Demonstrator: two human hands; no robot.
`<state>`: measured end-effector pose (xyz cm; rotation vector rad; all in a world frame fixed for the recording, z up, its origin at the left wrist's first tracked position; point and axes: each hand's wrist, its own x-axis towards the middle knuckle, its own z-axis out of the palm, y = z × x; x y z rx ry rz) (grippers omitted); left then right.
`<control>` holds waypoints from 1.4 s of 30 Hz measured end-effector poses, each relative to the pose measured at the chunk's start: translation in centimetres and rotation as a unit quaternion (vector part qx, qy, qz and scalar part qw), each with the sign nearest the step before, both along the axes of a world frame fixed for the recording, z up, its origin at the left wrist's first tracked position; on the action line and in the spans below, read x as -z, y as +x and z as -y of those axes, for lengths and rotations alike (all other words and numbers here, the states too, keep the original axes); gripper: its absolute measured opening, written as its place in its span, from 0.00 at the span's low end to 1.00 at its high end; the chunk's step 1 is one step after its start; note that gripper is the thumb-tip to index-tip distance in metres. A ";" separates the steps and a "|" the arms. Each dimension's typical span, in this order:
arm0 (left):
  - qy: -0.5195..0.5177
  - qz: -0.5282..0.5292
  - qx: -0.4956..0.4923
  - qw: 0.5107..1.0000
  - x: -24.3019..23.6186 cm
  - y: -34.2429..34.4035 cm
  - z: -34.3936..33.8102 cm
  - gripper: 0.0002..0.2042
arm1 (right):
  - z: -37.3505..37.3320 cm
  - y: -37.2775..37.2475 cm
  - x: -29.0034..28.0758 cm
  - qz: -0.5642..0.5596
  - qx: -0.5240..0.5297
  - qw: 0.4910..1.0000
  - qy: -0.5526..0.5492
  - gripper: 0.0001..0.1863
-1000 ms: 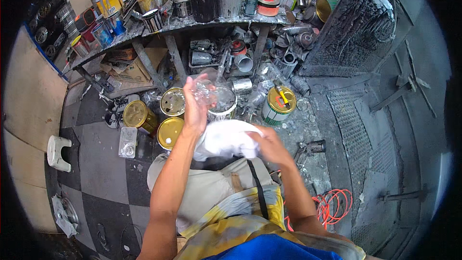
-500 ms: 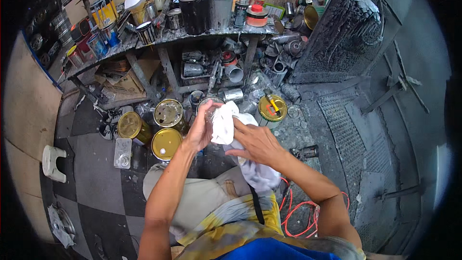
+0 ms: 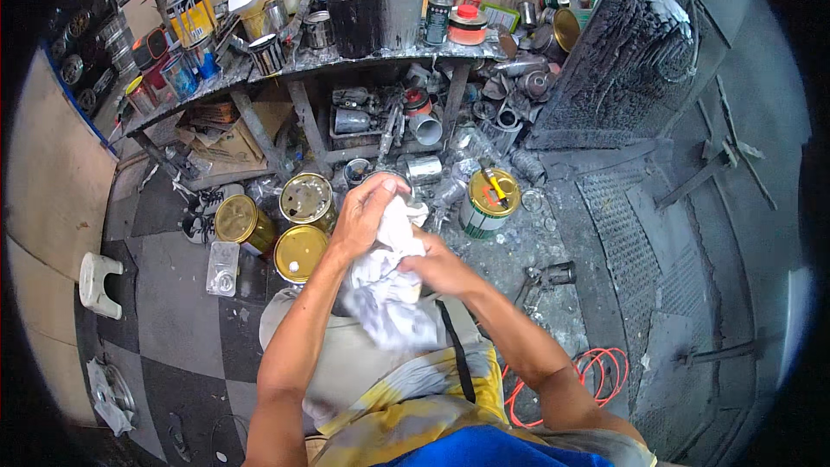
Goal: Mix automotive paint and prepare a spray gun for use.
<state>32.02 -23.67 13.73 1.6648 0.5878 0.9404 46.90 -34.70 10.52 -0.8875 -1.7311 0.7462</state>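
Right hand (image 3: 439,268) is pinched on the white cloth (image 3: 385,281) near the frame's centre and left hand (image 3: 365,214) curled at its top, grip hidden; probably light, soft and limp, it is best held by bunched folds.

The right hand (image 3: 443,268) grips a white cloth (image 3: 389,281) against the left hand (image 3: 363,218); from this cloth, a green tin (image 3: 484,221) stands at two o'clock.

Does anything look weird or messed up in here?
Yes. A grey cup under the bench lies tipped on its side instead of standing, and the big board on the right looks crusted with thick dark drips. The white cloth in the left hand and right hand is just crumpled.
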 end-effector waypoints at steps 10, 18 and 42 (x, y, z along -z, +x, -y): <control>-0.164 -0.072 -0.022 0.984 -1.7 0.0 1.2 0.27 | 1.2 1.3 -4.0 0.397 0.152 0.904 -0.051 0.28; 0.059 -0.134 -0.109 0.983 -0.2 0.2 1.0 0.18 | 0.3 -2.8 3.6 -0.061 0.102 0.992 -0.032 0.19; -0.346 0.156 0.125 0.917 -0.1 0.0 -0.6 0.33 | 5.2 6.9 -2.3 -0.014 0.291 0.954 -0.072 0.25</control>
